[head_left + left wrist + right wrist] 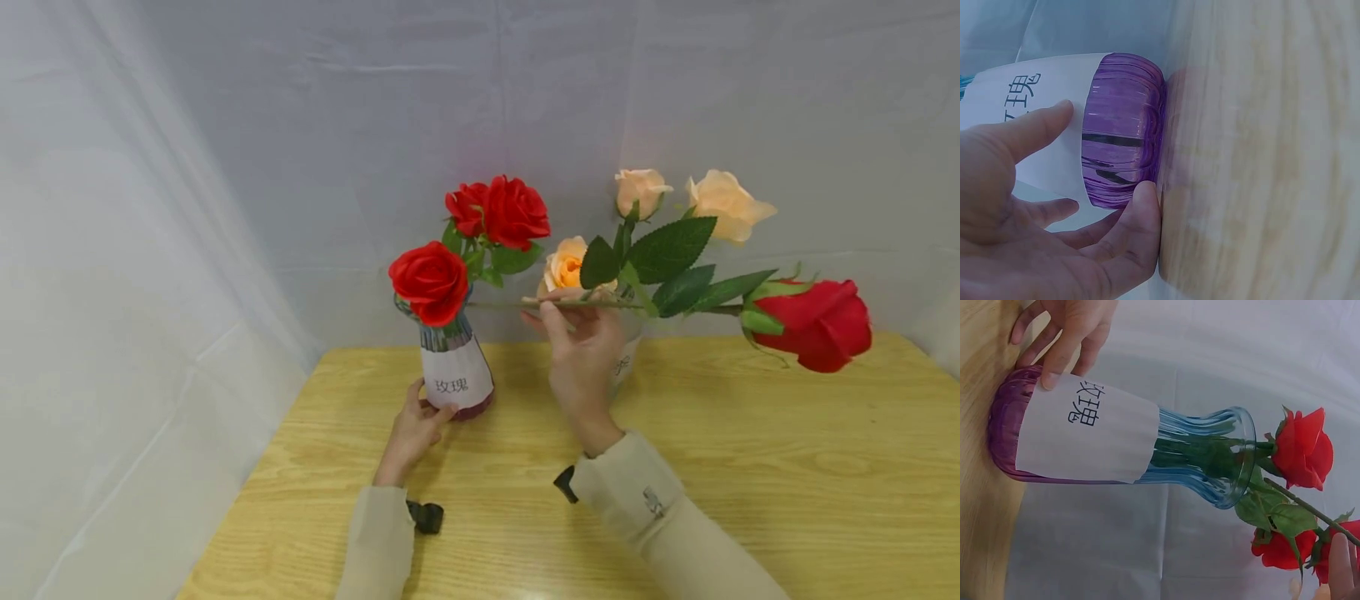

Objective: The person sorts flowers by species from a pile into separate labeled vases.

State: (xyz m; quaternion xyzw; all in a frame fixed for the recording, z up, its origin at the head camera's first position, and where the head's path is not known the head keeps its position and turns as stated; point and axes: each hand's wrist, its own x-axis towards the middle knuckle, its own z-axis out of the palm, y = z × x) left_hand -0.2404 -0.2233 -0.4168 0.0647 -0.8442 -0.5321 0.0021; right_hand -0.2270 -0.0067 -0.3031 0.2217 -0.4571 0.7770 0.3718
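Observation:
My left hand holds the glass vase low down. In the left wrist view its thumb lies on the white paper label and its fingers are at the purple base. Several red roses stand in this vase. My right hand pinches the stem of another red rose, held nearly level with its bloom to the right. In the right wrist view the stem's cut end appears beside the blue vase rim; whether it is inside cannot be told.
Behind my right hand a second labelled vase is partly hidden. Peach roses rise above it. The wooden table ends at a pale hanging sheet at the back and left.

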